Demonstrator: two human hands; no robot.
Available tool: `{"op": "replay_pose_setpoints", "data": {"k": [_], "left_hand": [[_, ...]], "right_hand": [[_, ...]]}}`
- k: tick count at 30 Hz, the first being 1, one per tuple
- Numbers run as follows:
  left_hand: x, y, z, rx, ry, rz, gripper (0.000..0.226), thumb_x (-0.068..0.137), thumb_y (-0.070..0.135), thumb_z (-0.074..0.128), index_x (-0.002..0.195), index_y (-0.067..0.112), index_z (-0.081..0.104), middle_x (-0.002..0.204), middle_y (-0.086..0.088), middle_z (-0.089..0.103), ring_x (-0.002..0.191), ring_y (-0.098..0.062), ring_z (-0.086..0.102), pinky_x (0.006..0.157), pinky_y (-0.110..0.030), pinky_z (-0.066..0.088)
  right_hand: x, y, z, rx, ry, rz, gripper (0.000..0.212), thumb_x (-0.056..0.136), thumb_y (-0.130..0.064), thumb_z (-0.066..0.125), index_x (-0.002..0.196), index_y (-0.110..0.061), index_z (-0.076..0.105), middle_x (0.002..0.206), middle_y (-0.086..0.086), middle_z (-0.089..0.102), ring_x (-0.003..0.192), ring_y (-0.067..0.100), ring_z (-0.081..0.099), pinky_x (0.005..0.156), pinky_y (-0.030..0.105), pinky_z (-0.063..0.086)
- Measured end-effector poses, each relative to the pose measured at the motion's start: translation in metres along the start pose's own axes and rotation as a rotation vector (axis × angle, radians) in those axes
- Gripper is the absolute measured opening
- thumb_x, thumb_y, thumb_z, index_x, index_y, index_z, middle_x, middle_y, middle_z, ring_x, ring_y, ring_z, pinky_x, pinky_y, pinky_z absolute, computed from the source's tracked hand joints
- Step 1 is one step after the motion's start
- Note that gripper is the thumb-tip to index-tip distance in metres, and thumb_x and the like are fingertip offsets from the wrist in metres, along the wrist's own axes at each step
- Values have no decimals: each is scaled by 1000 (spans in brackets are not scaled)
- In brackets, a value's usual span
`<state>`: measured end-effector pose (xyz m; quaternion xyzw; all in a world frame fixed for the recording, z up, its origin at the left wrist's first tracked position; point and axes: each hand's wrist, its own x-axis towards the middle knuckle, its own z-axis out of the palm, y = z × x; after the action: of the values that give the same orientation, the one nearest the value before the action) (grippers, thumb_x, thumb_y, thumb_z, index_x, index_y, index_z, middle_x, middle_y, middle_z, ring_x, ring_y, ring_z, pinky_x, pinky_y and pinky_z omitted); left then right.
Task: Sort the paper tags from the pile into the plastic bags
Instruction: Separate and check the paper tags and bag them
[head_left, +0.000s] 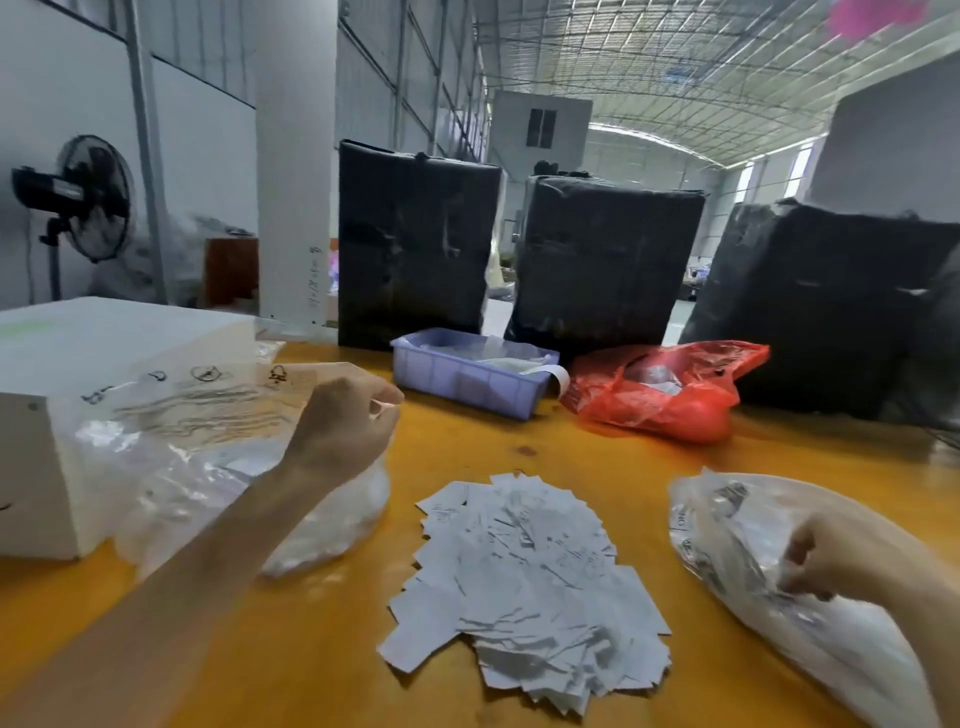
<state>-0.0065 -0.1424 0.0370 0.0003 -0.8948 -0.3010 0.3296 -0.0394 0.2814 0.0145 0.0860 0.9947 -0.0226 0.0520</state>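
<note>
The pile of paper tags (524, 587) lies spread on the yellow bench (597, 457), in the middle of the view and between the two hands, touching neither. The tags are white slips with dark print, overlapping loosely in a fan.

The left hand (345, 431) is raised over the bench to the left of the pile and a little beyond its far edge. Its fingers are curled and pinch the upper edge of a clear plastic bag (223, 415), lifting the film so that it stands up from the bench; black printed marks show through it. The lower part of this bag bulges on the bench just beside the pile's left side, leaning on a white box (62, 415).

The right hand (831, 561) sits to the right of the pile, near the frame's edge. Its fingers are curled into the crumpled film of a second plastic bag (737, 530), gripping it near its mouth. This bag lies on the bench, well filled with white contents, just beside the pile's right edge.

Farther back stand a blue plastic tray (467, 376), a red bag (670, 389) and three black wrapped bundles (415, 244).
</note>
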Motion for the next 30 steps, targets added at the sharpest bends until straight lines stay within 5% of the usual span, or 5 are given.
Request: {"op": "replay_pose_setpoints", "data": {"k": [8, 13, 16, 21, 30], "left_hand": [[-61, 43, 77, -17, -104, 313, 24, 64, -10, 78, 80, 8, 75, 86, -6, 73, 85, -31, 68, 78, -47, 53], [-82, 49, 95, -287, -195, 244, 19, 78, 1, 72, 90, 16, 75, 91, 7, 72, 89, -5, 64, 81, -4, 41], [-85, 54, 97, -526, -297, 111, 4, 84, 27, 69, 87, 28, 71, 86, 16, 72, 84, 2, 66, 77, -10, 50], [-76, 58, 96, -1119, -549, -298, 95, 42, 87, 63, 105, 16, 66, 100, -4, 74, 91, -21, 70, 77, -32, 54], [-76, 51, 92, -1003, -634, -438, 58, 59, 19, 85, 110, 8, 60, 80, -10, 73, 68, -16, 69, 61, -21, 52]], "right_hand": [[-6, 4, -22, 241, 122, 19, 11, 80, -7, 66, 70, -6, 71, 67, 9, 69, 54, 13, 58, 50, 22, 46], [-30, -14, -45, 656, 134, -195, 16, 82, -14, 69, 66, -12, 68, 70, 3, 71, 67, 13, 66, 59, 23, 45], [-51, -50, -51, 949, -56, -453, 14, 86, -19, 66, 81, -7, 70, 80, 4, 73, 71, 14, 68, 63, 23, 46], [-62, -110, -21, 924, -344, -624, 24, 93, -22, 57, 72, -13, 66, 76, 2, 70, 65, 11, 64, 59, 20, 42], [-56, -140, 17, 627, -343, -666, 18, 92, -23, 60, 80, -11, 66, 73, -4, 69, 62, 6, 65, 56, 18, 43]]}}
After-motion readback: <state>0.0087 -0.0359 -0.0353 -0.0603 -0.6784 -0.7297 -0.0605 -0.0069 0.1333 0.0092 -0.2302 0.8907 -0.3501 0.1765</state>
